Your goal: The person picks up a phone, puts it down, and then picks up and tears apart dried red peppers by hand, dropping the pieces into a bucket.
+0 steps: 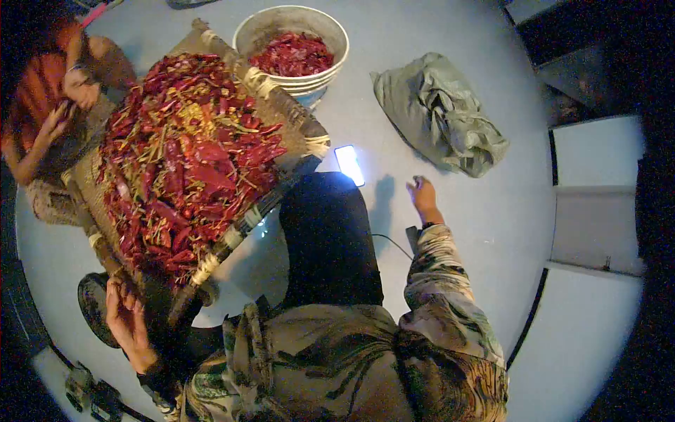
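Dried red chili peppers [204, 169], mixed with stems and yellow seeds, are heaped on a burlap-covered frame [299, 123] with tied wooden poles. My left hand [130, 323] is beside the frame's near corner, palm partly turned up, fingers loosely bent and apart; I see nothing in it. Out to the right, above the floor, is my right hand [425, 199]. Its fingers are curled in, and whatever they may hold is too small to make out. A lit phone [349, 165] lies on the floor between my knee and that hand.
A white bucket [242, 42] with red chilies inside stands beyond the frame. A grey-green sack [439, 112] lies crumpled at the right. Across the frame sits another person [42, 105], both hands close together. A dark round object [95, 309] is near my left hand.
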`<state>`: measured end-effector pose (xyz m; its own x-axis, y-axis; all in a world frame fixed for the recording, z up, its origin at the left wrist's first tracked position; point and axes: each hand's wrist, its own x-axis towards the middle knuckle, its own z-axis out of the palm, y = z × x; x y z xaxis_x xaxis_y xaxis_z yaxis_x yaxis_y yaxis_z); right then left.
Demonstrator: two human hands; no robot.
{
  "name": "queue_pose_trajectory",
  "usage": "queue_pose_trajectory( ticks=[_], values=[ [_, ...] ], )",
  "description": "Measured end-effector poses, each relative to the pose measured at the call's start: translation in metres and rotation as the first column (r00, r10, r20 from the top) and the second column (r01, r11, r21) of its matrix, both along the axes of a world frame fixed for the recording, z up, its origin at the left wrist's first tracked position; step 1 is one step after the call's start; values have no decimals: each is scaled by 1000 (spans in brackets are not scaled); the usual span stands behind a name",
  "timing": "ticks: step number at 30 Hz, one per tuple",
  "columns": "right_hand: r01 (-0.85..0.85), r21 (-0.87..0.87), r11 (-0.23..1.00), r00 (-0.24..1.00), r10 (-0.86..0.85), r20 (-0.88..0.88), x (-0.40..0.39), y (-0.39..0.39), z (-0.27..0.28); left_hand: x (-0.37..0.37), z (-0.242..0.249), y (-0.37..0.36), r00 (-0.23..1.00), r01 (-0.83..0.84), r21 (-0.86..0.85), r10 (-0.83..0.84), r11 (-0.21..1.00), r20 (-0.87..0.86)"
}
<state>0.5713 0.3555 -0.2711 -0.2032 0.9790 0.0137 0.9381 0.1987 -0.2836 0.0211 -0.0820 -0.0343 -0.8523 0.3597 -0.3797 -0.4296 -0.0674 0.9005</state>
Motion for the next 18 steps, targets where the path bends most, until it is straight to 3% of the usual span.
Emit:
queue_pose_trajectory(
  ticks=[3, 6, 7, 9, 10, 12, 14, 18],
  values=[
    [53, -21, 998, 960, -57, -274, -70, 18, 92, 1, 14, -19, 994, -16, 102, 5, 995, 107],
    [-151, 75, 986, 812, 167, -559, -144, 20, 171, 3, 18, -44, 991, -17, 206, -10, 978, 130],
    [-220, 129, 967, 771, 253, -584, -174, 9, 204, 4, 20, -50, 989, -50, 191, 22, 980, 148],
    [-354, 206, 912, 665, 401, -630, -232, -30, 269, -1, 12, -69, 990, -35, 334, -13, 942, 140],
    [-418, 231, 879, 605, 459, -651, -257, -54, 298, 7, 27, -68, 988, -105, 267, 69, 958, 138],
    [-532, 275, 801, 483, 553, -679, -297, -97, 337, 4, 26, -86, 979, -171, 301, 127, 938, 161],
    [-631, 309, 712, 366, 624, -690, -328, -132, 356, 2, 26, -104, 976, -198, 311, 158, 930, 149],
    [-756, 341, 560, 278, 745, -607, -383, -169, 351, -24, 7, -159, 965, -262, 315, 238, 912, 114]
  ],
)
